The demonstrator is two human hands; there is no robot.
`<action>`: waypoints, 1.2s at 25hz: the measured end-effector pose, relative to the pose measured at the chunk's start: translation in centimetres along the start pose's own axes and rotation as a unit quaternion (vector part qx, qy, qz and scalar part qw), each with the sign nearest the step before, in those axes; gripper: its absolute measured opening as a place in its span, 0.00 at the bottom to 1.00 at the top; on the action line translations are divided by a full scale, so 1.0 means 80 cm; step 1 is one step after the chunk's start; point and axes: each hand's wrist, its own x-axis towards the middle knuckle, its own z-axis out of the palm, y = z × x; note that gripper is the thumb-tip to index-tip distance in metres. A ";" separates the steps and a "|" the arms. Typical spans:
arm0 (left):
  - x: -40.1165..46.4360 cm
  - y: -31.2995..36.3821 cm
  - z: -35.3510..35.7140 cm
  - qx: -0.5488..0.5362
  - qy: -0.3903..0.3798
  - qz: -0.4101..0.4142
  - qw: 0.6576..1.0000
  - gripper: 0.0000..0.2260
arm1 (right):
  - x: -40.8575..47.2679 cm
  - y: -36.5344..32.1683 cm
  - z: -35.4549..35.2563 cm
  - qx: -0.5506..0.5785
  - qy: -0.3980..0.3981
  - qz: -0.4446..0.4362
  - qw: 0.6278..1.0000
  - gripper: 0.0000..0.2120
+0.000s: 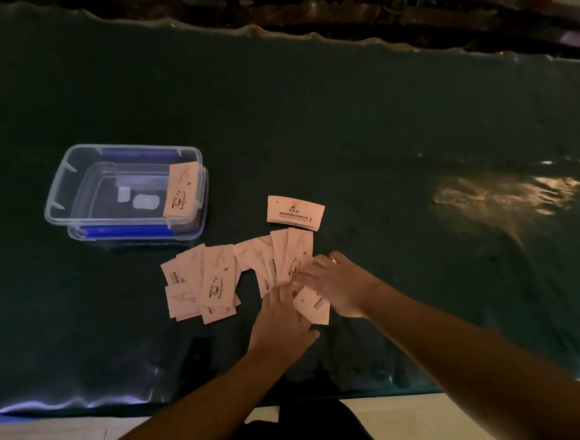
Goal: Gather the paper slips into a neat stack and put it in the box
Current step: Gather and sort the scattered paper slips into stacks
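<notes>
Hands (281,318) on scattered slips (217,280), one box (125,193)

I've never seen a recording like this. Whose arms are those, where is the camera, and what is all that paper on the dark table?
There is no machine here: a person wears a wide-angle camera on the head, looking down, so both bare arms reach in from below. The dark green table holds a clear plastic box with blue clips, open, with one slip leaning inside against its right wall. Pale pink printed paper slips lie fanned out in a loose spread near the hands, and a small tidy stack sits apart behind them. The left hand and right hand rest on the right end of the spread, pinching one slip between them.
</notes>
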 end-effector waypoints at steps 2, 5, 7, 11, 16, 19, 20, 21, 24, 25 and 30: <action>-0.001 0.004 -0.001 -0.016 -0.011 -0.002 1.000 0.43 | -0.004 0.004 0.003 -0.001 -0.001 0.005 1.000 0.39; -0.004 0.007 -0.003 -0.060 -0.003 0.008 0.998 0.41 | -0.012 0.010 0.007 0.035 -0.013 0.028 0.999 0.34; -0.009 0.008 -0.006 -0.103 0.016 0.018 0.994 0.37 | -0.019 0.012 0.011 0.059 -0.024 0.046 0.997 0.32; -0.013 -0.004 -0.013 -0.085 0.028 -0.009 0.996 0.29 | -0.037 0.010 0.028 0.099 -0.044 0.099 0.989 0.35; -0.005 -0.024 -0.029 -0.067 0.008 -0.030 0.997 0.19 | -0.059 0.012 0.051 0.222 -0.049 0.208 0.951 0.36; 0.002 -0.021 -0.041 -0.108 0.060 -0.076 0.989 0.21 | -0.062 0.012 0.056 0.375 -0.014 0.317 0.871 0.32; 0.005 -0.020 -0.042 -0.101 0.067 -0.081 0.989 0.22 | -0.057 0.010 0.054 0.422 0.002 0.349 0.837 0.30; 0.009 -0.019 -0.044 -0.088 0.073 -0.078 0.990 0.22 | -0.049 0.008 0.052 0.458 0.015 0.375 0.806 0.28; 0.028 -0.014 -0.048 -0.084 0.048 -0.077 0.992 0.24 | -0.017 0.003 0.039 0.540 0.046 0.416 0.730 0.26; 0.034 -0.012 -0.050 -0.099 0.028 -0.081 0.991 0.26 | -0.004 0.001 0.033 0.570 0.057 0.426 0.700 0.26; 0.057 0.002 -0.054 -0.201 -0.018 -0.090 0.975 0.30 | 0.050 -0.007 0.007 0.614 0.093 0.473 0.625 0.23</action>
